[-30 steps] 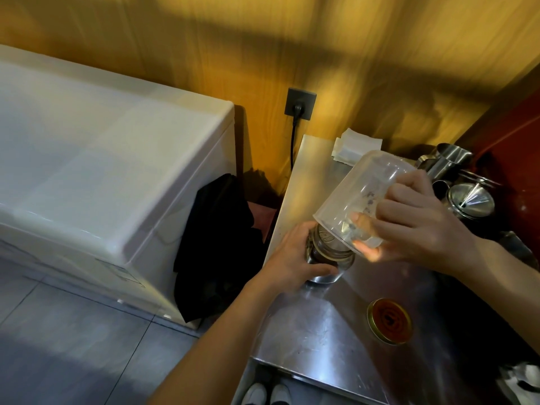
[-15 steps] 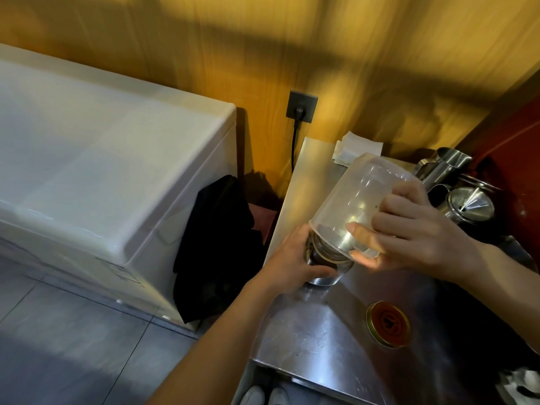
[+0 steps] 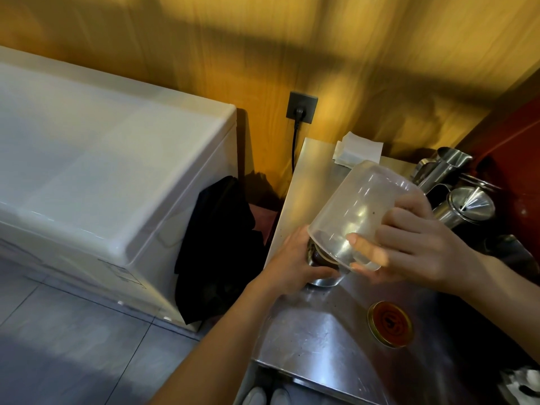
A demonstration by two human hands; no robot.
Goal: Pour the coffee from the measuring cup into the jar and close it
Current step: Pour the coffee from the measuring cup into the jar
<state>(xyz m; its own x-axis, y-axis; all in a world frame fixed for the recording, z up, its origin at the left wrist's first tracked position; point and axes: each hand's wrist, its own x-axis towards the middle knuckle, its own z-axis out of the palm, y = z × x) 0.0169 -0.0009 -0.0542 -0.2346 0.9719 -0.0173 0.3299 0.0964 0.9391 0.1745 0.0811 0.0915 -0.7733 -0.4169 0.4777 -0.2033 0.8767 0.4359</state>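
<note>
My right hand (image 3: 415, 244) grips a clear plastic measuring cup (image 3: 359, 209), tipped steeply upside down with its rim over the mouth of a glass jar (image 3: 323, 268). The cup looks nearly empty, with only a few dark specks on its wall. The jar stands on the steel counter (image 3: 315, 334) and holds dark coffee; my left hand (image 3: 292, 264) is wrapped around its left side. Most of the jar is hidden by the cup and my fingers. The jar's round lid (image 3: 390, 324), gold-rimmed with a red inside, lies upturned on the counter to the right front.
Steel pitchers and a funnel-topped can (image 3: 467, 204) stand at the back right. Folded white napkins (image 3: 358, 153) lie at the counter's back edge. A white chest freezer (image 3: 102, 176) with a black cloth (image 3: 222, 244) beside it stands left, a wall socket (image 3: 302, 108) behind.
The cup has tipped steeper and its rim has sunk closer onto the jar's mouth. My left hand has kept its hold on the jar.
</note>
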